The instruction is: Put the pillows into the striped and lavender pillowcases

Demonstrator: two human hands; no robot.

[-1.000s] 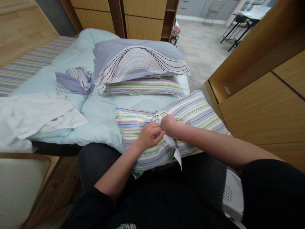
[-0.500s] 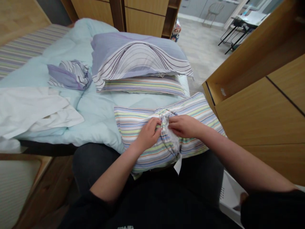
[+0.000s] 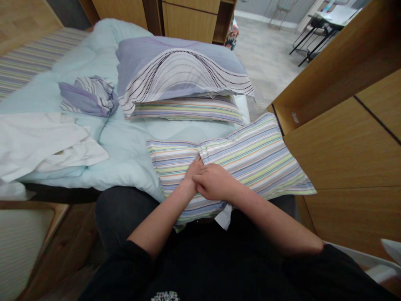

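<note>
A striped pillow (image 3: 263, 154) lies across my lap at the bed's edge, its cover folded over near the middle, with a white tag (image 3: 224, 216) hanging from the lower edge. My right hand (image 3: 214, 182) is closed on the cover's edge, over part of my left hand. My left hand (image 3: 193, 173) rests at the same fold; its fingers are partly tucked under the fabric and hidden. White stuffing no longer shows between the hands.
Behind lie a purple patterned pillow (image 3: 184, 71) and another striped pillow (image 3: 188, 109) on the pale blue quilt (image 3: 128, 154). Crumpled purple cloth (image 3: 90, 96) and white cloth (image 3: 40, 140) are at left. A wooden cabinet (image 3: 344, 150) stands close at right.
My right hand has moved left, up against my left hand, pulling the cover over the stuffing. The pillow's right part now spreads further right and flatter.
</note>
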